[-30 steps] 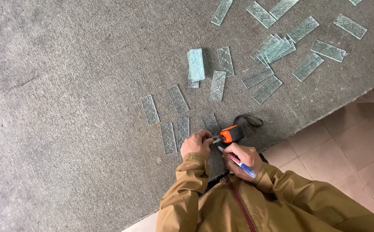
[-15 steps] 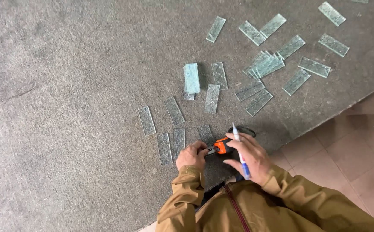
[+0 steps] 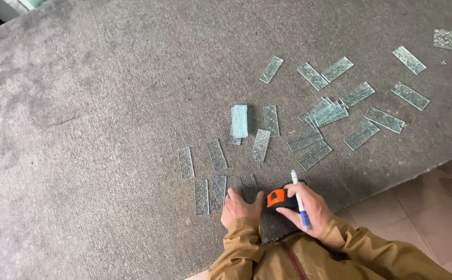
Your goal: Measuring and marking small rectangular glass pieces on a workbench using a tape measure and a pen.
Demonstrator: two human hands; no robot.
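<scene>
The right hand [image 3: 309,207] is closed around two things at once: its fingers grip an orange and black tape measure [image 3: 277,197], while a blue and white marker [image 3: 299,203] is tucked between the fingers with its tip pointing toward 12 o'clock, kept ready so it need not be put down. The left hand [image 3: 240,206] lies at 9 o'clock of the tape measure, fingers spread and pressing flat on the grey felt-covered table [image 3: 91,129], grasping nothing; its fingertips seem to pin a small textured glass strip [image 3: 249,185], probably to keep it from sliding. Just beyond, from 10 to 11 o'clock, more glass strips [image 3: 205,176] lie flat in loose rows, each apart from the next, as though laid out singly for handling. At 12 o'clock a pale blue block [image 3: 239,121] rests beside further strips. Toward 1 and 2 o'clock a scattered group of strips [image 3: 335,111] overlaps in places, near the table's edge above the tiled floor [image 3: 423,207].
</scene>
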